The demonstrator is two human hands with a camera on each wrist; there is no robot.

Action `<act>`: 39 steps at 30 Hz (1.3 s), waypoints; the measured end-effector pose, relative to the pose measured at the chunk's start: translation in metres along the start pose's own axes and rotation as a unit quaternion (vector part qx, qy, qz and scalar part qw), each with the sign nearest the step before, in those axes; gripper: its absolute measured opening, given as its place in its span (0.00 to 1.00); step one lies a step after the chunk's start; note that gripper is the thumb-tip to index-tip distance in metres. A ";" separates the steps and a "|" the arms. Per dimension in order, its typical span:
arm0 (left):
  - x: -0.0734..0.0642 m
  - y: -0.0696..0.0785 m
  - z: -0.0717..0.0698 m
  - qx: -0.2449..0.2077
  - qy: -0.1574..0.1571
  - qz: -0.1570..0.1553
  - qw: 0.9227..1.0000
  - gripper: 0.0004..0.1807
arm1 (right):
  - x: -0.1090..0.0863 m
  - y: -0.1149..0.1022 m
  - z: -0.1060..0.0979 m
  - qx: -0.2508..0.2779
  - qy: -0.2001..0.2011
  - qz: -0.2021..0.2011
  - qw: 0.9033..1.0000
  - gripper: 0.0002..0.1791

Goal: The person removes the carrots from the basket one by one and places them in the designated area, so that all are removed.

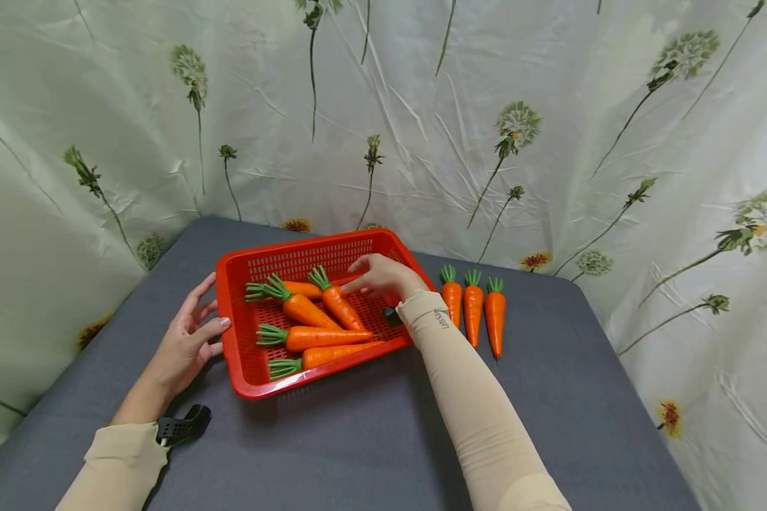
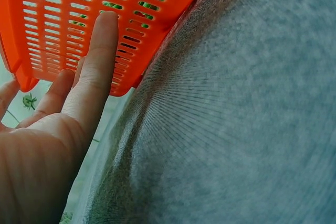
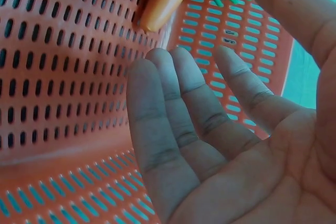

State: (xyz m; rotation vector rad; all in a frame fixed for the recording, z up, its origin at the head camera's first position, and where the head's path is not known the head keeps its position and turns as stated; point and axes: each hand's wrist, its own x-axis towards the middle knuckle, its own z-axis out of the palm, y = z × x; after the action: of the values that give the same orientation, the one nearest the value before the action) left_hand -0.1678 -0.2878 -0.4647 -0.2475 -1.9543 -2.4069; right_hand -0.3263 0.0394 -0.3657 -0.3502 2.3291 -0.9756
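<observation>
A red perforated plastic basket (image 1: 225,348) holds several orange carrots with green tops. My left hand (image 1: 190,333) is at its left side, with the thumb by the rim. In the left wrist view, one extended finger (image 2: 100,56) lies against the slotted wall. My right hand (image 1: 383,275) reaches into the basket's right half, fingertips beside the top of one carrot (image 1: 340,306). The right wrist view shows that palm bare, its fingers (image 3: 152,114) loosely extended and holding nothing. Part of a carrot (image 3: 160,11) appears above the fingertips.
Three carrots (image 1: 473,312) lie side by side on the grey cloth-covered table (image 1: 358,440), just right of the basket. A white curtain (image 1: 422,128) with a dandelion print hangs behind the table. A black wrist camera (image 1: 184,424) sits on the left wrist.
</observation>
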 end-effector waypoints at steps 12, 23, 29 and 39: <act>0.000 0.001 -0.001 -0.007 -0.006 0.005 1.000 0.44 | 0.006 0.001 0.007 0.027 -0.022 0.000 0.999 0.31; 0.000 0.000 -0.001 -0.008 -0.004 0.002 1.000 0.44 | 0.006 -0.001 0.012 0.036 -0.032 0.005 0.999 0.31; -0.001 0.002 0.000 -0.007 -0.004 0.000 1.000 0.44 | 0.006 -0.004 0.015 0.030 -0.034 0.002 0.999 0.31; -0.001 0.001 -0.002 0.000 -0.004 -0.001 1.000 0.44 | 0.008 -0.004 0.018 0.004 -0.035 0.000 0.999 0.28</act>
State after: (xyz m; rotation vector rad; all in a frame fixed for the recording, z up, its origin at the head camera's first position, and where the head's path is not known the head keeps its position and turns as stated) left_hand -0.1664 -0.2898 -0.4644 -0.2570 -1.9584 -2.4114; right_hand -0.3222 0.0231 -0.3763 -0.3743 2.2621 -0.9563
